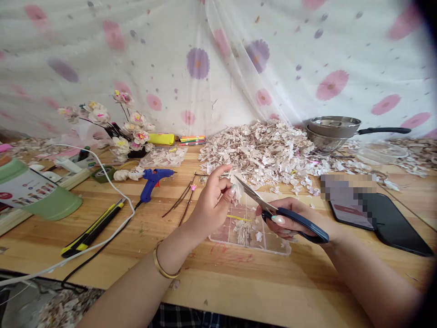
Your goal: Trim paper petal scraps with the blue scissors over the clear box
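Small pale petal scrap [236, 190] pinched between thumb and fingertips of the left hand [211, 200], lifted just above the far edge of a clear plastic tray [218, 237]. Meets the tip of the scissors [254, 196], coming in from 4 o'clock; blades lie close together, gap too fine to tell. Right hand [290, 222] wrapped around the blue handles, fingers through the loops, near the scrap at its 4 o'clock. Looks like trimming in hand, mid-snip or just at the bite. Calls for a steady pinch and blades kept clear of the left fingertips. Further out: a big heap of pale shreds [262, 150] at 12 o'clock, a blue glue gun [153, 178] at 9 o'clock, a dark phone [385, 221] at 3 o'clock, all on the wooden table [239, 287].
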`<state>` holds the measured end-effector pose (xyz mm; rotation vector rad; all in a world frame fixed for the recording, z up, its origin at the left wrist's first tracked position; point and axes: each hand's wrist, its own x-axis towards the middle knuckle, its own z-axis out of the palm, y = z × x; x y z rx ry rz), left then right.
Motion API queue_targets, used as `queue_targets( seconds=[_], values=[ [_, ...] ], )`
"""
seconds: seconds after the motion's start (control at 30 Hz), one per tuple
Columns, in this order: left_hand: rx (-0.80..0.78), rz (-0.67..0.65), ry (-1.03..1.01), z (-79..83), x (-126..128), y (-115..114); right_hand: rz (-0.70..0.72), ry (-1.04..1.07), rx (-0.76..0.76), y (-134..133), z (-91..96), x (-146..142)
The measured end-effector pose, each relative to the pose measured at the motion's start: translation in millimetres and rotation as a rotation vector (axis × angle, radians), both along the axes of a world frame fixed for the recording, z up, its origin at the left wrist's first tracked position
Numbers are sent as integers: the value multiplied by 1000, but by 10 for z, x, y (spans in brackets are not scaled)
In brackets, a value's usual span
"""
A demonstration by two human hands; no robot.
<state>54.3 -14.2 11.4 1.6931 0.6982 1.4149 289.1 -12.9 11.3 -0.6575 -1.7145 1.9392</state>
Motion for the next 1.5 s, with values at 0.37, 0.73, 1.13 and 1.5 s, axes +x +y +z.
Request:
queue_targets(
  seconds=[0.37,0.73,1.13,1.5],
  values=[
    [18,-43,52,13,-14,13,33,-35,-31,66,47,80],
    [-26,-58,105,4,-8,7,61,-151,-28,110,118,177],
    [-88,-127,98,-39,-17,18,95,-225,20,134,200,250],
    [-218,-149,101,2,8,1,106,-356,45,167,227,352]
  ],
)
